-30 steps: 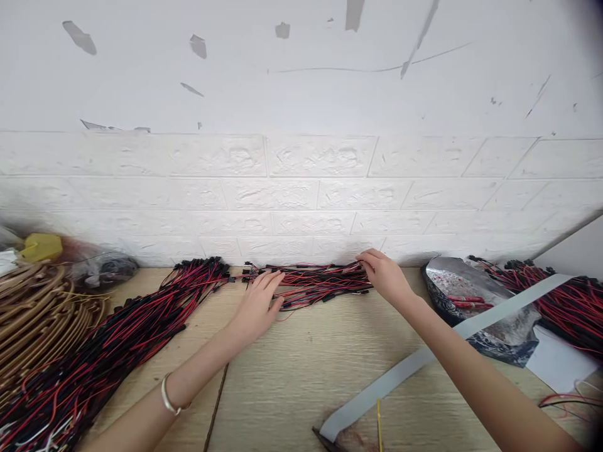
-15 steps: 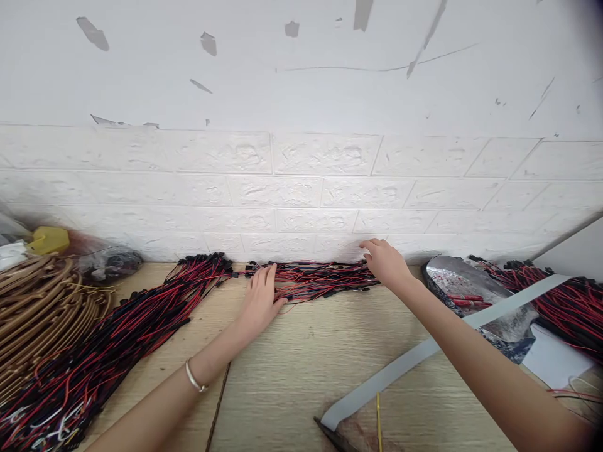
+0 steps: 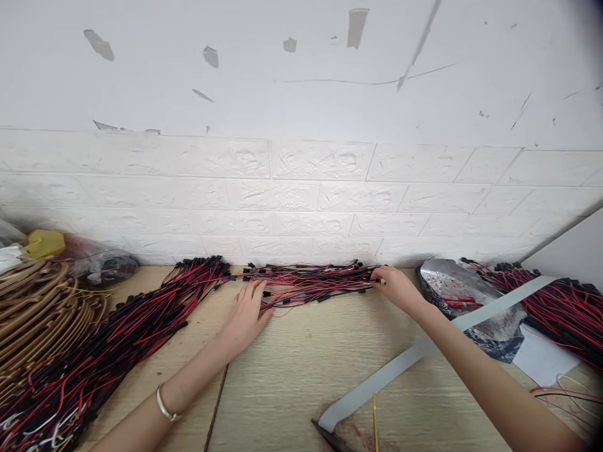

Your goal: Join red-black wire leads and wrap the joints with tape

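A bundle of thin red and black wires (image 3: 320, 279) with small black connectors lies along the foot of the wall. My left hand (image 3: 242, 317) rests at its left end, fingers stretched out and touching the lower wires, the thumb apart. At the right end my right hand (image 3: 394, 287) is closed, its fingertips pinched on the wire ends, where a small white tip shows. Just how many wires it grips is hidden. Left of my left hand is a larger pile of red and black wires (image 3: 155, 320).
Coiled tan strips (image 3: 42, 314) and a yellow object (image 3: 44, 243) lie at the far left. On the right are an opened silver bag (image 3: 494, 320) with red pieces, a grey strap (image 3: 381, 380) and more wires (image 3: 551, 301). A dark pointed tool (image 3: 330, 436) lies in front.
My right hand has come down from above the wires and its fingers have closed at their right end. My left hand has drawn back slightly to the left and nearer.
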Tool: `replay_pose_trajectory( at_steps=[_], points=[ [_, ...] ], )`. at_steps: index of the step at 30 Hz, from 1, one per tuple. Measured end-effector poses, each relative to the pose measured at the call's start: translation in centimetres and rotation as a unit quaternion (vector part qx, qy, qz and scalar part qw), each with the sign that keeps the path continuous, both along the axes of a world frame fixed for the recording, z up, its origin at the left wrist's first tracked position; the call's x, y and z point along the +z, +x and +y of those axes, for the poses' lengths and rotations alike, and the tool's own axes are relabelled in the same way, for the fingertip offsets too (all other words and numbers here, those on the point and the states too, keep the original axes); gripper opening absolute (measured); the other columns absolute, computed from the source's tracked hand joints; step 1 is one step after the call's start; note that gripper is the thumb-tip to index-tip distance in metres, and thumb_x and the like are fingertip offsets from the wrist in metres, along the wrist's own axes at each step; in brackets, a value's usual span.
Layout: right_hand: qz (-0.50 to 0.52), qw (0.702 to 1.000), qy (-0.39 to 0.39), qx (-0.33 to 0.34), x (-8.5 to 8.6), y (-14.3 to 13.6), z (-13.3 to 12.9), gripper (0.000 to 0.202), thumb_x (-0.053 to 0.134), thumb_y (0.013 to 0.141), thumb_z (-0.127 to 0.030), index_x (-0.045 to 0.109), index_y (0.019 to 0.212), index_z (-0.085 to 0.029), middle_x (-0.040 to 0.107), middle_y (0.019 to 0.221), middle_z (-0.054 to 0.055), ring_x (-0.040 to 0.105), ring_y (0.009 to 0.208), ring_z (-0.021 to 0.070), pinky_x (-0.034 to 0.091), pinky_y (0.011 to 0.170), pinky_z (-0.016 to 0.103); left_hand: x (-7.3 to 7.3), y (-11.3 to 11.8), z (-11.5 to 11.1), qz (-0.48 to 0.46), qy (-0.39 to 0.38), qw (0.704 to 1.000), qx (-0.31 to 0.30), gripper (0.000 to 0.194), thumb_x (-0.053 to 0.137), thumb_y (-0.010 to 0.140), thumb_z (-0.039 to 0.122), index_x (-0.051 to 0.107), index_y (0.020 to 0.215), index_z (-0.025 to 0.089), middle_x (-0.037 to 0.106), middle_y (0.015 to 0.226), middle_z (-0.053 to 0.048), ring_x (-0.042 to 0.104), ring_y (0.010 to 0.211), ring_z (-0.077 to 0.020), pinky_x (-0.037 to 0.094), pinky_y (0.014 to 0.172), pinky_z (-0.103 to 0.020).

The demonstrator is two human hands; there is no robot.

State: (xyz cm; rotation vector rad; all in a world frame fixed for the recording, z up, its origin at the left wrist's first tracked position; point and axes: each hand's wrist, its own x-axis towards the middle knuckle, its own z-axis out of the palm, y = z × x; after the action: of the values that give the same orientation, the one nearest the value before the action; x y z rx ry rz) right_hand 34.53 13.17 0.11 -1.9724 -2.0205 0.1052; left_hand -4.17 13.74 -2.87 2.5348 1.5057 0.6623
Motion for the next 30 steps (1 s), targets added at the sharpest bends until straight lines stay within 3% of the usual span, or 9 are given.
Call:
replay_pose_trajectory(
  at_steps=[3, 6, 8, 12, 14, 19, 25, 28, 30],
  points=[
    [0.032, 0.999, 0.025, 0.025, 2.3, 0.3, -0.1, 0.009, 0.061, 0.077, -0.015, 0.067, 0.075, -0.021, 0.07, 0.082, 0.003, 0.065, 0.079, 0.0198, 0.048, 0.071, 0.029, 0.1, 0.1, 0.0, 0.001, 0.002, 1.0, 0.004, 0.053, 0.05, 0.084, 0.026, 0.037, 0.134, 0.014, 0.045, 0.133, -0.018, 0.041, 0.126, -0.0323, 0.037, 0.103, -0.05],
    [0.065, 0.994, 0.088, 0.016, 5.2, -0.2, -0.6, 0.013, 0.055, 0.083, -0.023, 0.067, 0.087, -0.021, 0.07, 0.092, 0.005, 0.066, 0.08, 0.019, 0.05, 0.075, 0.03, 0.1, 0.1, -0.1, 0.001, 0.004, 1.0, 0.005, 0.053, 0.05, 0.085, 0.026, 0.037, 0.134, 0.013, 0.046, 0.132, -0.018, 0.041, 0.126, -0.0326, 0.037, 0.103, -0.05],
    [0.094, 0.984, 0.149, 0.002, 7.1, -1.2, -1.0, 0.018, 0.05, 0.087, -0.027, 0.065, 0.094, -0.02, 0.07, 0.095, 0.006, 0.066, 0.083, 0.0198, 0.051, 0.077, 0.033, 0.1, 0.1, -0.1, -0.002, -0.002, 1.0, 0.005, 0.053, 0.05, 0.085, 0.027, 0.037, 0.134, 0.013, 0.046, 0.132, -0.019, 0.04, 0.127, -0.0326, 0.036, 0.104, -0.05],
    [0.137, 0.961, 0.239, 0.028, 10.4, -4.1, -2.2, 0.011, 0.055, 0.084, -0.025, 0.064, 0.089, -0.02, 0.069, 0.074, 0.003, 0.068, 0.068, 0.0197, 0.051, 0.067, 0.032, 0.3, 0.0, -0.3, -0.021, -0.012, 1.0, 0.007, 0.053, 0.051, 0.084, 0.027, 0.038, 0.133, 0.012, 0.046, 0.132, -0.019, 0.041, 0.126, -0.0327, 0.035, 0.104, -0.051],
    [0.129, 0.943, 0.306, 0.034, 11.7, -5.6, -2.8, 0.011, 0.054, 0.084, -0.024, 0.063, 0.09, -0.021, 0.07, 0.078, 0.004, 0.068, 0.069, 0.0194, 0.051, 0.065, 0.031, 0.4, -0.1, -0.4, -0.032, -0.009, 0.999, 0.009, 0.054, 0.052, 0.084, 0.028, 0.038, 0.133, 0.012, 0.046, 0.132, -0.019, 0.041, 0.126, -0.033, 0.035, 0.103, -0.052],
    [0.114, 0.89, 0.439, 0.051, 14.5, -8.2, -3.4, 0.009, 0.055, 0.086, -0.022, 0.062, 0.09, -0.021, 0.07, 0.082, 0.003, 0.068, 0.069, 0.0172, 0.051, 0.062, 0.029, 0.7, -0.4, -0.4, -0.062, -0.007, 0.998, 0.008, 0.046, 0.048, 0.087, 0.03, 0.041, 0.131, 0.015, 0.05, 0.13, -0.017, 0.045, 0.123, -0.0312, 0.038, 0.101, -0.052],
    [0.11, 0.875, 0.461, 0.095, 17.1, -10.2, -3.0, 0.006, 0.059, 0.083, -0.019, 0.062, 0.087, -0.022, 0.069, 0.075, 0.0, 0.067, 0.066, 0.016, 0.051, 0.064, 0.029, 1.0, -0.7, -0.5, -0.098, -0.018, 0.995, 0.018, 0.048, 0.047, 0.086, 0.028, 0.04, 0.131, 0.013, 0.051, 0.129, -0.019, 0.045, 0.123, -0.0316, 0.038, 0.102, -0.052],
    [0.135, 0.854, 0.495, 0.086, 17.8, -11.6, -4.1, 0.007, 0.058, 0.085, -0.02, 0.063, 0.089, -0.023, 0.07, 0.08, 0.001, 0.067, 0.07, 0.0167, 0.051, 0.068, 0.031, 1.6, -0.8, -0.9, -0.185, 0.013, 0.981, 0.053, 0.053, 0.043, 0.087, 0.026, 0.031, 0.136, 0.009, 0.046, 0.132, -0.022, 0.042, 0.127, -0.0306, 0.034, 0.106, -0.052],
    [0.153, 0.852, 0.49, 0.104, 18.2, -12.6, -5.5, 0.007, 0.06, 0.084, -0.021, 0.064, 0.089, -0.024, 0.069, 0.082, 0.001, 0.067, 0.07, 0.0171, 0.051, 0.069, 0.032, 2.8, -0.8, -1.2, -0.285, 0.05, 0.953, 0.088, 0.052, 0.043, 0.087, 0.026, 0.031, 0.135, 0.01, 0.044, 0.133, -0.022, 0.041, 0.128, -0.0288, 0.031, 0.108, -0.051]
  ],
)
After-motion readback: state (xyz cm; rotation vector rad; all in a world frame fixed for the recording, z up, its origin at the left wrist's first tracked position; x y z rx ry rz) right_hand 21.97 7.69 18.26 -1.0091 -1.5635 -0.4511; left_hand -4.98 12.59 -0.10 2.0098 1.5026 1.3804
